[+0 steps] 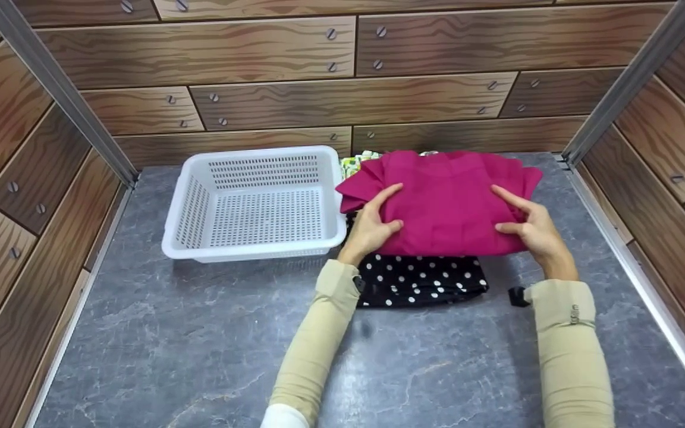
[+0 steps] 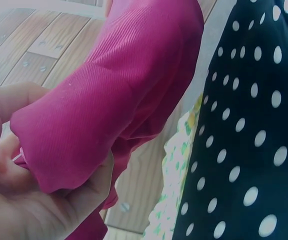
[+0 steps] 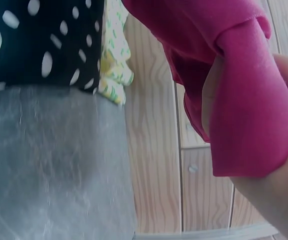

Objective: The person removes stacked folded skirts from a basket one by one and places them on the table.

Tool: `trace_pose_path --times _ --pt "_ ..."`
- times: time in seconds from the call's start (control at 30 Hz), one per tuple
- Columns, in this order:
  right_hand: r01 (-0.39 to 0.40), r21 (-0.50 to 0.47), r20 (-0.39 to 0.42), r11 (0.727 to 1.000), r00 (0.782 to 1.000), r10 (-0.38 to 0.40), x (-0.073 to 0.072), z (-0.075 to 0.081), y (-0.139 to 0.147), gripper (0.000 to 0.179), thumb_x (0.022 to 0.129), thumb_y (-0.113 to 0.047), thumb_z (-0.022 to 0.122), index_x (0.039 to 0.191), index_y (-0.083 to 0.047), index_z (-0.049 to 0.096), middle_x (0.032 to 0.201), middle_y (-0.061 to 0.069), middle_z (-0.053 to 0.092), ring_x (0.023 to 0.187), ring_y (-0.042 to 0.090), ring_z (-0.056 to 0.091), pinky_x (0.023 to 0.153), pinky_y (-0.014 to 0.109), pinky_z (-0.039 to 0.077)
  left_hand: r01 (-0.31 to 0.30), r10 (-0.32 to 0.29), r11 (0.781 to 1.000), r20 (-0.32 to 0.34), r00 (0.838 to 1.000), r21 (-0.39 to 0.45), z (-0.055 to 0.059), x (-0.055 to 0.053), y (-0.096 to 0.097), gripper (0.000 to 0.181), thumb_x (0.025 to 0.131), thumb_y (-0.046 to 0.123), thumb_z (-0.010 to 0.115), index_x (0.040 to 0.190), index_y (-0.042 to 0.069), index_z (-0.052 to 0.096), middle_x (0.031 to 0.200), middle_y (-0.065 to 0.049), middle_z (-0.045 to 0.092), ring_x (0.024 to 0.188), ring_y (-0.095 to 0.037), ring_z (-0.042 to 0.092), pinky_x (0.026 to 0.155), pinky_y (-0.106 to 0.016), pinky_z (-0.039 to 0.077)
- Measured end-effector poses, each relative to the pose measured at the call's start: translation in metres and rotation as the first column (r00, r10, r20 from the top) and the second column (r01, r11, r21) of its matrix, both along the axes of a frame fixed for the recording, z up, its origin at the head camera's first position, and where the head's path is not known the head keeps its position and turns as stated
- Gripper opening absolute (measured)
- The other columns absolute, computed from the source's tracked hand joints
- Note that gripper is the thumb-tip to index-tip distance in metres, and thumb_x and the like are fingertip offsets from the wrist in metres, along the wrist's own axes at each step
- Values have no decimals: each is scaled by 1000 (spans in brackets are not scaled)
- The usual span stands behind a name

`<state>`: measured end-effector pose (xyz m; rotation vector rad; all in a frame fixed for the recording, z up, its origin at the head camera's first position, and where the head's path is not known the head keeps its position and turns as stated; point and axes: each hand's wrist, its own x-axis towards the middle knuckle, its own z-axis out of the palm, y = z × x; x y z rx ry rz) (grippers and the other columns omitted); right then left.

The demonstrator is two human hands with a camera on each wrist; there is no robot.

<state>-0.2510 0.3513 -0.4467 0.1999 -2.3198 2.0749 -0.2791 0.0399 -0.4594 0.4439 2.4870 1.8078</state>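
Observation:
A folded magenta garment (image 1: 437, 202) is held up between both hands. At its left side my left hand (image 1: 373, 229) grips the edge, thumb and index on top and other fingers underneath, as the left wrist view shows. My right hand (image 1: 536, 232) grips the opposite side in the same way. Below the magenta cloth lies a folded black cloth with white polka dots (image 1: 423, 282). A cloth with a green and yellow print (image 1: 354, 163) peeks out behind it. Both wrist views show the magenta bundle raised apart from the polka-dot cloth (image 2: 249, 125).
A white perforated plastic basket (image 1: 253, 252) stands left of the cloths, its inside showing a bare floor. The grey marbled tabletop (image 1: 211, 345) is bounded by wood-patterned panels (image 1: 271, 53) at the back and both sides, with metal posts at the corners.

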Motion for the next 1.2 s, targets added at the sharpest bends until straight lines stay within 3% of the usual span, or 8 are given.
trace_pose_path --times 0.07,0.17,0.27,0.37,0.6,0.77,0.9,1.2 --pt "9 -16 -6 1000 1000 -9 3 -1 7 75 79 26 62 140 -17 63 118 -14 67 101 4 60 79 16 53 11 -11 1000 6 1000 -6 -1 1 8 74 84 -5 73 149 23 54 145 -20 54 120 -27 57 101 -35 45" --pt "29 -10 -6 1000 1000 -29 7 -2 18 75 79 27 62 140 -16 62 120 -15 66 102 4 59 79 15 52 34 -34 999 34 999 14 -2 2 18 75 84 -7 72 149 24 53 146 -21 53 90 -18 64 87 -28 51" --pt "50 -3 -1 999 999 -50 11 -2 29 75 78 27 63 140 -16 63 118 -16 67 101 4 59 78 14 52 62 -63 998 48 997 29 -3 4 29 75 85 -8 71 150 24 52 146 -20 52 59 -10 52 68 -23 50" --pt "67 -4 4 998 998 -67 14 -1 40 76 79 28 62 139 -18 64 118 -18 66 101 3 58 77 14 52 82 -83 996 39 996 31 -4 5 39 75 85 -8 70 151 24 51 147 -21 52 50 -6 43 61 -21 48" --pt "94 -54 18 994 995 -93 22 0 62 76 79 30 59 137 -19 66 119 -19 65 100 2 58 76 14 52 111 -112 993 25 993 34 -6 9 63 76 85 -10 68 151 24 51 132 -25 60 46 -5 36 54 -20 43" --pt "129 -92 19 987 992 -128 28 -2 77 77 79 32 57 136 -19 66 119 -20 66 103 1 56 78 12 51 115 -115 993 18 993 26 -6 11 84 77 85 -12 67 151 24 50 135 -21 60 57 -8 47 61 -20 46" --pt "170 -73 23 983 985 -169 35 -3 89 78 78 32 57 137 -18 65 121 -22 64 109 0 52 83 11 48 105 -106 994 26 994 32 -7 13 102 78 83 -14 66 150 25 52 138 -16 59 70 -11 55 65 -21 49" --pt "235 14 37 972 971 -236 50 -3 118 78 78 29 58 140 -18 63 122 -29 62 123 2 45 89 8 40 103 -104 994 43 994 41 -19 18 140 78 82 -15 66 148 26 54 134 -11 63 69 -12 53 61 -20 46"
